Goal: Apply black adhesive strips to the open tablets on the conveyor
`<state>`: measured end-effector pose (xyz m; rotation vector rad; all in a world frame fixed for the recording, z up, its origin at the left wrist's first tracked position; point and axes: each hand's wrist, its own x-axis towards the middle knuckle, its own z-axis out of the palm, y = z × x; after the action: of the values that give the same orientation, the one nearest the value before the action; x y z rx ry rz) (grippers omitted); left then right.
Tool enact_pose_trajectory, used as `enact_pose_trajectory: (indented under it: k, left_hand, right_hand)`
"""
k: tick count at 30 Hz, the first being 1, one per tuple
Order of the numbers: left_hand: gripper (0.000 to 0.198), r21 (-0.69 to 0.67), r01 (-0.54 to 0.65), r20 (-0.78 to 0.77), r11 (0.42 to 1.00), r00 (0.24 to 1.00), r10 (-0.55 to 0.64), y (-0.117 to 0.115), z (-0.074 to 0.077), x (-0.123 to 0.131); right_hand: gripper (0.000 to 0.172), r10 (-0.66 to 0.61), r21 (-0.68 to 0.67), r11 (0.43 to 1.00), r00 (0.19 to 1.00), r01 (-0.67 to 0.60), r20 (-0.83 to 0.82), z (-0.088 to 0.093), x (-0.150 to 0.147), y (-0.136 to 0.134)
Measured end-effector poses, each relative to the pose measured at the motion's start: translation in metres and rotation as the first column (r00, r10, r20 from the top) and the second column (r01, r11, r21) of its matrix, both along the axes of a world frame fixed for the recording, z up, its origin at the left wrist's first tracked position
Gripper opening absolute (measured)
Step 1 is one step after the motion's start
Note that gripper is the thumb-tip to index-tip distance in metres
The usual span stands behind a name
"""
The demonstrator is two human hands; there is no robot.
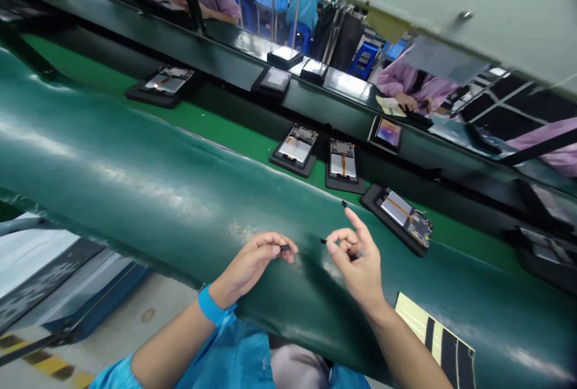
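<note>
Head: left hand [252, 260], right hand [360, 260] pinch black parts [285, 248].

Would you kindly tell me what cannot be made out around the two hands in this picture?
All in the head view:
1. The black piece in the left hand: too small and mostly covered by the fingertips, so its kind is unclear.
2. The black sliver pinched by the right hand: too small to identify.
3. The black speck above the right index finger: touching it or lying on the green cover, cannot tell.
4. The striped sheet: partly hidden by the right forearm.
</note>
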<state>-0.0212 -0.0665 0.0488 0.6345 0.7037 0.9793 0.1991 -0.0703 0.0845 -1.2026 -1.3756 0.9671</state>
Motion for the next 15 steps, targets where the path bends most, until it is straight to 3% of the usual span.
enact_pose_trajectory:
  k: [2,4,5,7,10,12,15]
  left_hand:
    - [0.019,-0.001,-0.013,-0.031,1.000,0.999,0.013,0.000,0.001,-0.001]
    - [0.022,-0.009,-0.016,-0.091,1.000,0.996,0.015,0.001,0.000,-0.003]
    - [0.025,-0.019,-0.016,-0.113,1.000,0.994,0.013,0.002,-0.002,-0.004]
    - [0.029,-0.037,-0.015,-0.153,0.999,0.988,0.009,0.004,-0.007,-0.006]
    - [0.036,-0.027,0.003,-0.191,1.000,0.982,-0.008,0.009,-0.021,-0.008]
    - [0.038,-0.021,0.008,-0.216,1.000,0.976,-0.013,0.012,-0.030,-0.010]
    - [0.041,-0.022,0.019,-0.240,1.000,0.970,-0.024,0.016,-0.039,-0.012]
  right_hand:
    - [0.063,-0.129,0.143,0.982,0.990,0.119,0.057,0.005,0.008,0.005]
    - [0.065,-0.304,0.356,0.901,0.946,0.246,0.116,0.013,0.021,0.014]
    - [0.067,-0.400,0.479,0.827,0.907,0.295,0.133,0.019,0.030,0.020]
    - [0.073,-0.582,0.706,0.623,0.802,0.335,0.134,0.037,0.050,0.034]
    - [0.076,-0.776,0.904,0.322,0.626,0.281,0.082,0.073,0.086,0.057]
    - [0.072,-0.850,0.954,0.189,0.525,0.234,0.040,0.099,0.108,0.072]
    - [0.061,-0.905,0.981,0.074,0.425,0.181,-0.010,0.135,0.135,0.092]
